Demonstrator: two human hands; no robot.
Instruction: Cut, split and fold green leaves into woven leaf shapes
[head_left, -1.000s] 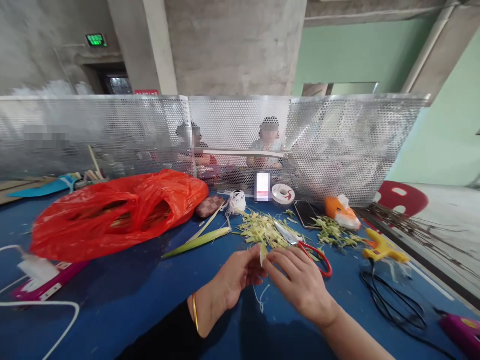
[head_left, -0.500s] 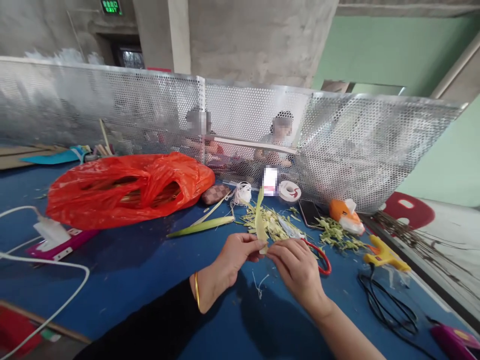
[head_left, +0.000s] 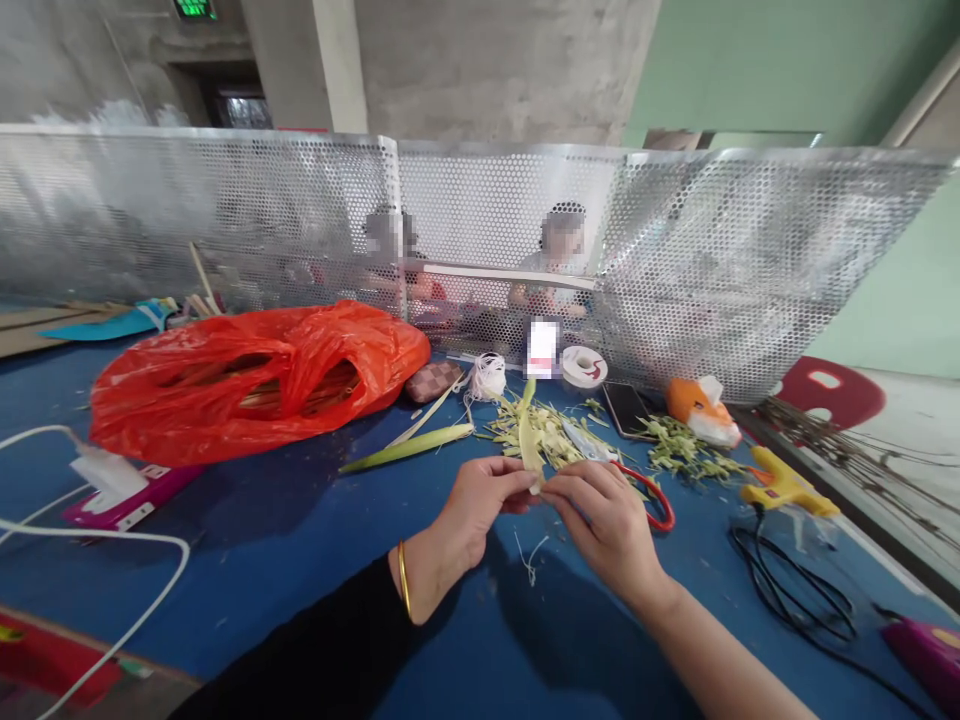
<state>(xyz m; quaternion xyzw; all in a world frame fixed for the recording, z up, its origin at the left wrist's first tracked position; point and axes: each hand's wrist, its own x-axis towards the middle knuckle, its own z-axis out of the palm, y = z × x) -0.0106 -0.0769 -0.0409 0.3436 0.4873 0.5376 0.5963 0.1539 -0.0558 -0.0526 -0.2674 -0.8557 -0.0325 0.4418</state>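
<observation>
My left hand [head_left: 484,500] pinches the lower end of a pale yellow-green leaf strip [head_left: 529,435], which stands up from the fingers. Close against it, my right hand [head_left: 604,520] has thumb and fingers pressed together at the same lower end; whatever is between them is too small to make out. Beyond the hands lies a heap of cut leaf pieces [head_left: 559,430]. Scissors with red handles [head_left: 660,500] rest partly behind my right hand. A longer green leaf [head_left: 409,448] lies to the left. White thread scraps [head_left: 531,560] are on the blue table [head_left: 315,560] below.
A red plastic bag [head_left: 172,390] fills the left side, near a purple power strip [head_left: 112,508] with white cables. Toward the back are white string [head_left: 489,377], a ribbon roll [head_left: 583,368] and a phone [head_left: 626,410]. A yellow glue gun [head_left: 787,485] lies right. Two people sit behind the perforated screen [head_left: 480,200].
The view has shifted slightly. Both hands stay together at the strip's lower end, and the strip's upper part leans a little differently. Nothing has been let go.
</observation>
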